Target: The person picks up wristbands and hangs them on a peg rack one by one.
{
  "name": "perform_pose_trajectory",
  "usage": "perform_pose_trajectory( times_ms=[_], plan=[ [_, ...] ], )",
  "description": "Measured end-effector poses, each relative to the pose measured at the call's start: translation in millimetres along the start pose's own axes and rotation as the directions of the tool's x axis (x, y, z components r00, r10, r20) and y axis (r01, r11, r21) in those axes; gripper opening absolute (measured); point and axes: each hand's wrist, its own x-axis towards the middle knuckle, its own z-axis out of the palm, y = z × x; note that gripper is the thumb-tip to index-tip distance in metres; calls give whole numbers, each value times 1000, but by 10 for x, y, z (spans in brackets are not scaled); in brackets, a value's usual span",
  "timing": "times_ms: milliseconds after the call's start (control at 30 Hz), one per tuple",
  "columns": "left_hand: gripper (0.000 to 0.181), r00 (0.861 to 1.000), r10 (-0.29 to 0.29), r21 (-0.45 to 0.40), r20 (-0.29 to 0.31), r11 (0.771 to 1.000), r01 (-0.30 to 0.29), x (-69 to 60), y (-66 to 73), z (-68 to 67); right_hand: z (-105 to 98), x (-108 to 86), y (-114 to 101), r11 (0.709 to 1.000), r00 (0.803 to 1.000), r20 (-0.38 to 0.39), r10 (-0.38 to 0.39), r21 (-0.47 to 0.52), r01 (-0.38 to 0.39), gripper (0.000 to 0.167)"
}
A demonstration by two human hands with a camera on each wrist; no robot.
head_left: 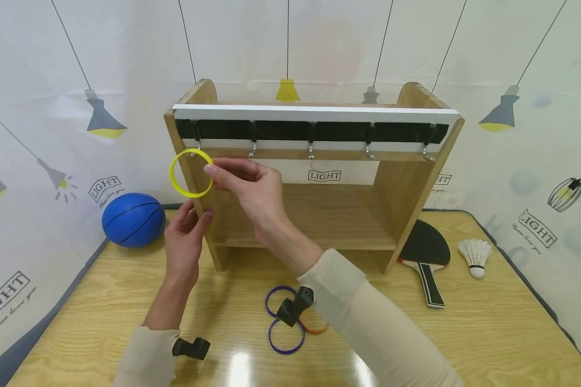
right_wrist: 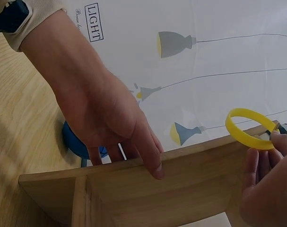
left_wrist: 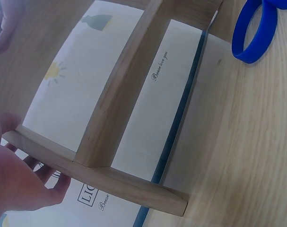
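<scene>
A: R hand (head_left: 259,193), pls?
B: Pinching a yellow ring (right_wrist: 241,137) betw. thumb & fingers, gap narrow. Ring's standing roughly upright at the L end of the wooden shelf (head_left: 329,215), overlapping the tip of the end hook (head_left: 197,131) in the head view — can't tell if they're touching.
A: L hand (head_left: 184,239)?
B: Gripping the front edge of the shelf's L side panel, lower down, just below the ring. Thumb's lying on one side, fingers curling round the other.
A: Other hooks?
B: Four more, hanging in a row on the dark strip along the shelf front, R of the end one.
A: And on the table (head_left: 494,322)?
B: Two blue-purple rings (head_left: 285,352) lying nr. an orange ring (head_left: 314,332), in front of the shelf — R wrist cam's partly covering them. Blue ball (head_left: 133,220) sitting L of the shelf. Paddle (head_left: 423,244) lying by the R side panel, shuttlecock (head_left: 474,255) resting just beyond it, far R.
A: Backdrop?
B: Lamp-print sheet (head_left: 126,32) hanging behind.
</scene>
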Motion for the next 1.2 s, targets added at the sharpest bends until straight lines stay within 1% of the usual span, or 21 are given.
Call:
perform_pose_trajectory(
  times_ms=[200, 367, 567, 733, 833, 1000, 1067, 1200],
  plan=[
    [46, 1000, -17, -3, -5, 1000, 17, -6, 5, -2, -10, 9, 7, 1000, 1000, -4, -8, 3, 8, 24],
    [47, 1000, -18, -8, 0, 1000, 18, -12, 18, 1, -52, 2, 8, 1000, 1000, 4, -15, -10, 15, 25],
    [49, 1000, -22, -10, 6, 1000, 22, -20, 31, -5, -141, -43, 27, 996, 998, 27, -49, -74, 51, 29],
    [46, 1000, -22, -40, -4, 999, 22, -12, 21, 3, -223, -90, 44, 991, 997, 38, -61, -121, 65, 32],
    [46, 1000, -21, -48, -4, 999, 21, -9, 21, 2, -282, -121, 51, 985, 997, 42, -67, -158, 73, 32],
    [46, 1000, -18, -39, 0, 999, 18, -14, 21, 2, -419, -186, 54, 972, 996, 29, -80, -219, 84, 28],
    [46, 1000, -18, -34, -2, 999, 18, -16, 20, 5, -492, -219, 51, 968, 997, 16, -76, -237, 78, 27],
    [46, 1000, -20, -35, -6, 999, 20, -12, 19, 6, -659, -304, 31, 965, 999, 2, -47, -256, 46, 28]
  ],
)
